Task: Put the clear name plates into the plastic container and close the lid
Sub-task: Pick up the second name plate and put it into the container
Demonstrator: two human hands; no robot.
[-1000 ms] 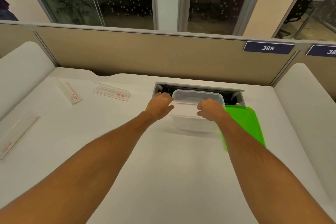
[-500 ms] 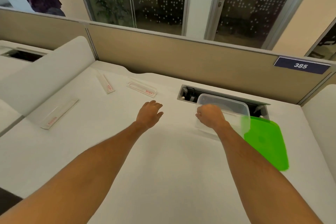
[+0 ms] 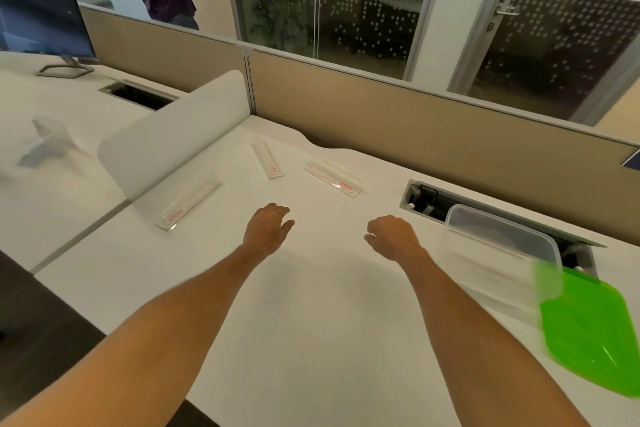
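Note:
Three clear name plates with red labels lie on the white desk: one at the left (image 3: 187,206), one further back (image 3: 267,160), one in the middle (image 3: 334,179). The clear plastic container (image 3: 498,250) stands open at the right, with its green lid (image 3: 588,329) flat on the desk beside it. My left hand (image 3: 268,227) hovers over the desk below the plates, fingers loosely apart, holding nothing. My right hand (image 3: 393,236) is left of the container, apart from it, fingers curled and holding nothing.
A cable well (image 3: 426,201) opens in the desk behind the container. A white curved divider (image 3: 173,135) stands at the left, a beige partition (image 3: 415,135) at the back. A monitor (image 3: 41,21) sits on the neighbouring desk. A person stands beyond the partition.
Both hands have left the container and moved left over the desk. My view has swung left, so the name plates sit nearer the centre.

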